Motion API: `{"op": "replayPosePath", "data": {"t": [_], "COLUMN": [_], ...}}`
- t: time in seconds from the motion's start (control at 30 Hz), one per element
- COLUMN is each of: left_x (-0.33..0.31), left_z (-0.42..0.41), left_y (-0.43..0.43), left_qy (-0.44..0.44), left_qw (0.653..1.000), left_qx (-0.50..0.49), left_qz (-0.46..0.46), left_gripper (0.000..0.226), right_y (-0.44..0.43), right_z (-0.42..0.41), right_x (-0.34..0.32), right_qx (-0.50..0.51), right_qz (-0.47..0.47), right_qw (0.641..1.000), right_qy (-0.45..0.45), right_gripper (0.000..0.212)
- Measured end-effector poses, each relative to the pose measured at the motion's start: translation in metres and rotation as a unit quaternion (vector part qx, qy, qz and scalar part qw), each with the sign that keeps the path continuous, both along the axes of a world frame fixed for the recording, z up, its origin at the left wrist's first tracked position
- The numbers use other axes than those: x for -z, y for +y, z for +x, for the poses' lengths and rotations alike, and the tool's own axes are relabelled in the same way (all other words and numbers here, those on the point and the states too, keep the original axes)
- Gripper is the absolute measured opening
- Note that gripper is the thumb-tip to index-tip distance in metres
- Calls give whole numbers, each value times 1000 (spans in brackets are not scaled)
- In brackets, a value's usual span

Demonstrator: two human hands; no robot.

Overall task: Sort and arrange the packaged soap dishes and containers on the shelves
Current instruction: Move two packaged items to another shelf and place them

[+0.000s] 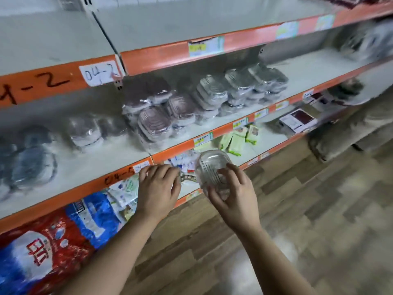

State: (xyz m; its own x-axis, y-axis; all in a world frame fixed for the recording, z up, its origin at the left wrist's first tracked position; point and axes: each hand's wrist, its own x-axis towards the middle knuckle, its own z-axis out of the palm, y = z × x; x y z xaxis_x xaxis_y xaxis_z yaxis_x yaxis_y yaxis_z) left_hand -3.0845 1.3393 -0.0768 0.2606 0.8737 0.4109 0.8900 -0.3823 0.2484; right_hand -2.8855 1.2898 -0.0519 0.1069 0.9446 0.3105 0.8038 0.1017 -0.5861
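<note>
Right hand [234, 194] grips a clear ribbed plastic soap dish with rounded corners [213, 172], thumb on its near face and fingers curled round its lower end. The dish is tilted, in the air, in front of the shelving and just below the orange front edge of the white middle shelf [176, 149]; it touches no shelf. Left hand [158, 188] is just beside it to the left, palm down, fingers bent at the shelf front; whether it holds anything cannot be told. On the middle shelf stand stacks of film-wrapped soap dishes: maroon ones [157, 119] at centre, grey ones [212, 92] just right of them, with more grey stacks [266, 78] further right. Left of the maroon group, dark wrapped packs [85, 130] are too blurred to identify. A white paper label marked "04-2" [100, 73] is fixed to the orange edge of the shelf above. On the shelf below lie pale green packets [236, 142], a blue printed bag [95, 213] and a red and white printed bag [42, 252]. The floor [297, 209] is wood-patterned.
</note>
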Motion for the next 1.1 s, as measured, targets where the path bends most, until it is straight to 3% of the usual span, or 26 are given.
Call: {"op": "replayPosePath", "data": {"t": [0.5, 0.9, 1.1], "left_x": [18, 31, 33], "left_z": [140, 149, 150], "left_y": [138, 218, 239], "left_qy": [-6, 6, 17], "left_qw": [1000, 995, 986], "left_qx": [-29, -87, -136], "left_qz": [-8, 57, 96], "left_gripper": [29, 24, 22], "right_y": [146, 283, 339], "right_z": [137, 126, 121], "right_x": [21, 24, 13], "right_qx": [-32, -51, -101], "right_qz": [46, 208, 215], "right_qw": [998, 976, 971], "right_qy": [25, 50, 36], "right_gripper": [47, 35, 35]}}
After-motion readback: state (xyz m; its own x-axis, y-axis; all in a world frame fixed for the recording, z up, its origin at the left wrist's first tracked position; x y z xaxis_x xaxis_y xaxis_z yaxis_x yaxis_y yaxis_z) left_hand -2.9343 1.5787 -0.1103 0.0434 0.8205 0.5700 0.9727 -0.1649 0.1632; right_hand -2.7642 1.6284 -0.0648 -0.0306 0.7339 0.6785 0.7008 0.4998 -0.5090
